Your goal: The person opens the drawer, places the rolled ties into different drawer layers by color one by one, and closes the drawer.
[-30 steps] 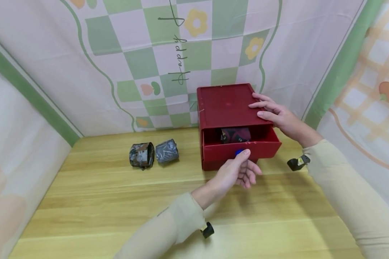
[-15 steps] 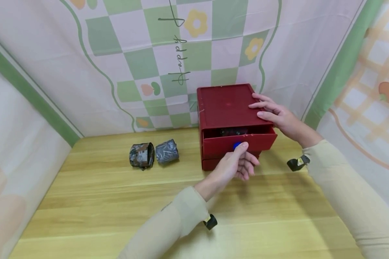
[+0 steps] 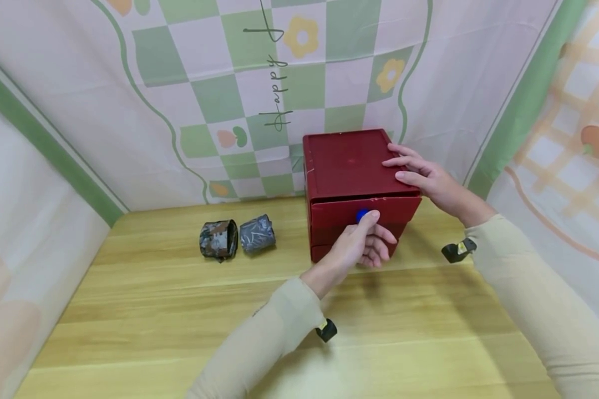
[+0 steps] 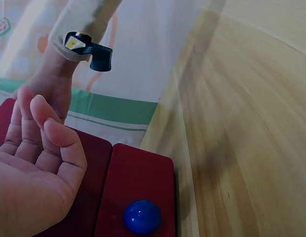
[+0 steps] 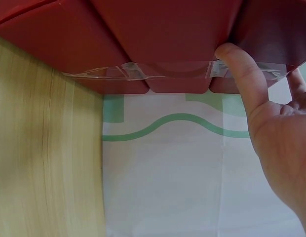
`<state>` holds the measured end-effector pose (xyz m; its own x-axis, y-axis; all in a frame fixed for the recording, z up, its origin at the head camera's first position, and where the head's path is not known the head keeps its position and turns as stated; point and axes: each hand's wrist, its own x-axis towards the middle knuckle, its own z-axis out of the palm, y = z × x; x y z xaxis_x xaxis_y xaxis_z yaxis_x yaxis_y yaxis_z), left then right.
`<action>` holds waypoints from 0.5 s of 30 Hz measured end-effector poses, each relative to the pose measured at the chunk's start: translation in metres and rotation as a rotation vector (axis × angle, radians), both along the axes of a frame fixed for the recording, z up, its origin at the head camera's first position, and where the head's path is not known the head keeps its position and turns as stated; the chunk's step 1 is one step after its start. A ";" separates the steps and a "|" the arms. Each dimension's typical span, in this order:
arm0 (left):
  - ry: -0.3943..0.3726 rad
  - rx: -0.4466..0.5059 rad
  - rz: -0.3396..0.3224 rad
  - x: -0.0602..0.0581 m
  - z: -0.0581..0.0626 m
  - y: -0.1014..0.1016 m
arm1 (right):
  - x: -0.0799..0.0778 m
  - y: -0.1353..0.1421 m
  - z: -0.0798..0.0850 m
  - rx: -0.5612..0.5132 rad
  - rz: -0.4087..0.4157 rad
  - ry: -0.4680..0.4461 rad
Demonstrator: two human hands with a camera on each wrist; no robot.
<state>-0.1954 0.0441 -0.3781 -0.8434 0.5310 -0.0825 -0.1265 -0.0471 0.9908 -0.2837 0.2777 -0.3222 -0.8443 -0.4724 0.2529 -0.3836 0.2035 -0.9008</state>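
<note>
Drawer [image 3: 390, 209] has slid back into the cabinet [image 3: 351, 163] over the last second; left hand [image 3: 361, 241] moved in with it; the patterned roll seen inside earlier is now hidden behind the front. Drawer sits almost flush at the top of the cabinet's front; thin dark gap left under the cabinet's top edge; front's right edge pokes slightly past the cabinet's side.

Hands: left is at the cabinet's front, thumb up at the blue knob [image 3: 361, 214], other fingers loosely bent with nothing in them; can't tell whether the thumb is on the knob or just beside it. Right hand [image 3: 426, 177] rests on the cabinet's upper right edge, fingers spread over the top, holding nothing; right wrist view has one digit against the cabinet's side, near a strip of clear tape [image 5: 103, 72].

Left wrist view: lower drawer [image 4: 135, 170] in the cabinet, closest to the surface [image 3: 189, 310], with its own blue knob [image 4: 142, 217].

Left of the cabinet, on the surface: grey roll [image 3: 257, 233] nearer it, camo roll [image 3: 216, 239] just beyond; can't tell if they touch; printed curtain [image 3: 304, 83] hangs behind the cabinet.
</note>
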 end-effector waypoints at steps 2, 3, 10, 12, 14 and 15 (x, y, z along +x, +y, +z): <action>0.001 0.000 -0.001 -0.001 0.000 0.000 | 0.000 -0.001 0.000 -0.008 0.001 -0.005; 0.002 -0.001 -0.002 -0.002 0.000 0.000 | 0.000 -0.001 0.001 -0.013 0.002 -0.008; 0.015 0.019 -0.016 -0.004 0.001 -0.001 | 0.000 -0.002 0.001 -0.035 0.015 -0.024; 0.011 0.024 -0.023 -0.005 0.002 -0.001 | 0.000 -0.002 0.001 -0.039 0.018 -0.030; 0.005 0.025 -0.026 -0.006 0.003 -0.001 | 0.000 -0.002 0.001 -0.042 0.020 -0.036; 0.004 0.023 -0.027 -0.006 0.003 -0.002 | 0.000 -0.002 0.001 -0.043 0.022 -0.038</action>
<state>-0.2017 0.0424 -0.3750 -0.8291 0.5551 -0.0671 -0.1244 -0.0661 0.9900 -0.2838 0.2756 -0.3210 -0.8435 -0.4800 0.2410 -0.3526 0.1564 -0.9226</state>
